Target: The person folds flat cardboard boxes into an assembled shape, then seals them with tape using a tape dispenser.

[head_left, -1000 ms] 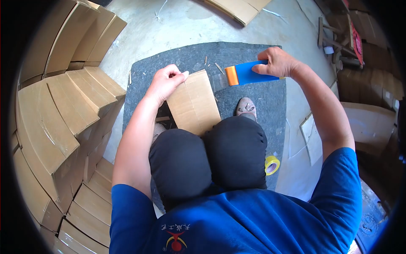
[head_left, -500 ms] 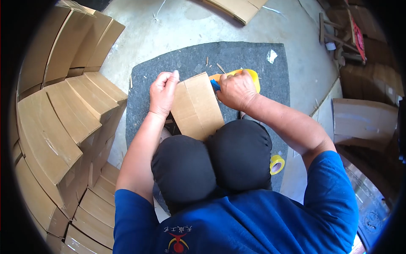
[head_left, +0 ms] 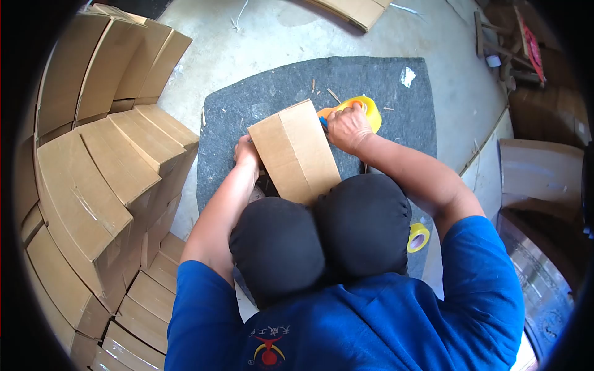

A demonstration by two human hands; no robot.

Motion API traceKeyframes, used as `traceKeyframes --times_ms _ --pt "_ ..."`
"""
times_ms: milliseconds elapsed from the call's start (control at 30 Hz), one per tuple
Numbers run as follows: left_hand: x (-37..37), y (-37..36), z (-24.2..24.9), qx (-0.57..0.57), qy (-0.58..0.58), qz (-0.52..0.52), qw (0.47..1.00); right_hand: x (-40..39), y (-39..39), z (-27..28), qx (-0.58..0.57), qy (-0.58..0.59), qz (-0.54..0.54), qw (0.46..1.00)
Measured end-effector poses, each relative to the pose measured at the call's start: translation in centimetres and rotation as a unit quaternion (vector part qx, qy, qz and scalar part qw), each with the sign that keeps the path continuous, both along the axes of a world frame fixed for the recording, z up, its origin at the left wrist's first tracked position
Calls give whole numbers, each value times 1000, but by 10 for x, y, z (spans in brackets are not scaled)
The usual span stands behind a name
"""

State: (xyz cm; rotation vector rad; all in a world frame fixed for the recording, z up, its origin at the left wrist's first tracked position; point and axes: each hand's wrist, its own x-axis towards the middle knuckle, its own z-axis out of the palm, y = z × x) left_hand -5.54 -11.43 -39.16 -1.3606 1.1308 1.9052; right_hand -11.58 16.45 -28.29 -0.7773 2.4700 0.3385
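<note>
A closed cardboard box [head_left: 296, 148] stands between my knees, its top flaps meeting along a seam. Low against the box's left side, my left hand [head_left: 245, 152] grips it, the fingers partly hidden by the box edge. My right hand [head_left: 349, 128] is wrapped around a tape dispenser [head_left: 372, 115] with a big yellow roll and orange and blue parts. The dispenser is just right of the box's far right corner, its blue part close to the box side.
A dark grey mat [head_left: 247, 102] with scraps lies under the box. Near my right knee is a yellow tape roll [head_left: 418, 237]. Stacked cardboard boxes [head_left: 93, 179] fill the left side. Flat cardboard [head_left: 356, 11] lies at the far edge; a wooden stool [head_left: 508, 55] stands far right.
My left hand has dropped from the box's far left corner to its left side. My right hand stays near the far right corner with the tape dispenser. The view has shifted slightly.
</note>
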Motion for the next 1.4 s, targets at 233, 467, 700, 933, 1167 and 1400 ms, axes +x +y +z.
traceKeyframes --times_ms 233,467,700,933,1167,1400 --pt "-14 10 144 -316 209 -146 914 -41 85 113 -176 11 -362 915" --pt "16 40 340 -128 429 -252 858 10 104 252 -560 -87 -249 786" --pt "93 77 430 61 518 -111 846 74 72 342 -600 -61 -101 791" --pt "149 79 413 141 470 -9 871 109 65 331 -582 -100 -79 803" --pt "170 99 313 3 338 55 940 122 52 265 -439 -217 -158 857" --pt "197 65 192 -26 166 104 980 112 95 214 -260 -198 -192 925"
